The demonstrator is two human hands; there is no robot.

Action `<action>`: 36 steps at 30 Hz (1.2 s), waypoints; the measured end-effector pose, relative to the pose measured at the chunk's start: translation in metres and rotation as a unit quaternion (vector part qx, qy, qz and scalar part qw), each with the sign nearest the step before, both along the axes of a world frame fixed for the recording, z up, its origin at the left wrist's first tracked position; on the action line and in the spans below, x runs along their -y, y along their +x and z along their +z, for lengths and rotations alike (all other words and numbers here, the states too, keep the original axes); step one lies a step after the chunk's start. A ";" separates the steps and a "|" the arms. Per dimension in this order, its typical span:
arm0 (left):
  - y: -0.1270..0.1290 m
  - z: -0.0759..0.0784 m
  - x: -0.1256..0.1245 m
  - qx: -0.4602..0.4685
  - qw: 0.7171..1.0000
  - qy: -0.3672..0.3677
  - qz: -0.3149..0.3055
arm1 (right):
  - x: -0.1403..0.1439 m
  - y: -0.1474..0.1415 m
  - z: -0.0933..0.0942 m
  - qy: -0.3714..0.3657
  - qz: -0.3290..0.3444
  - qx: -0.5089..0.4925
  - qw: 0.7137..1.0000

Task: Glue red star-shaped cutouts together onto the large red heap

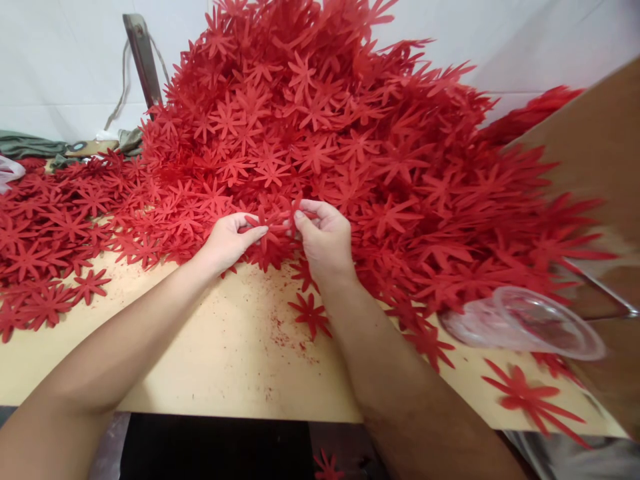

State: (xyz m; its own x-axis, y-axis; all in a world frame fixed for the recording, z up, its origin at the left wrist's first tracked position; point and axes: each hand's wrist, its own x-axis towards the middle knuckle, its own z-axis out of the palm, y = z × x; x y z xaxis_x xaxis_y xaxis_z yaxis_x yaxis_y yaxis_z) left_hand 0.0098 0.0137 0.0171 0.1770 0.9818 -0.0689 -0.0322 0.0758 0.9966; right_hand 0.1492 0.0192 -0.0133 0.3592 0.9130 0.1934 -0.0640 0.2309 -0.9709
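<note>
Two bare hands are meeting at the foot of a huge pile of red flower cutouts (pixel 320 133) heaped on a tan worktable (pixel 220 353). The left hand (pixel 227 240) and right hand (pixel 325 237) are each pinching one small bunch of red cutouts (pixel 275 223) between thumb and fingers. One clear plastic container (pixel 525 323) is lying on its side at right; contents cannot be told. Three loose cutouts are lying singly on the bare tabletop near the right forearm.
</note>
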 end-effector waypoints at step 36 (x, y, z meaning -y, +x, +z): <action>-0.005 -0.003 0.000 -0.125 0.991 0.046 0.013 | 0.007 -0.008 0.003 0.068 -0.025 0.117 0.991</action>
State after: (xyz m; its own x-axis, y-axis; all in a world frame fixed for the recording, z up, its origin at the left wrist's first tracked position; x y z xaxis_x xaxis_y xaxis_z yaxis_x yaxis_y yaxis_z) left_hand 0.0050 0.0137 0.0142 0.1411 0.9898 -0.0168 0.2158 -0.0142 0.9763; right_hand 0.1407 0.0119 -0.0098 0.3352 0.8546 0.3966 0.1735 0.3578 -0.9175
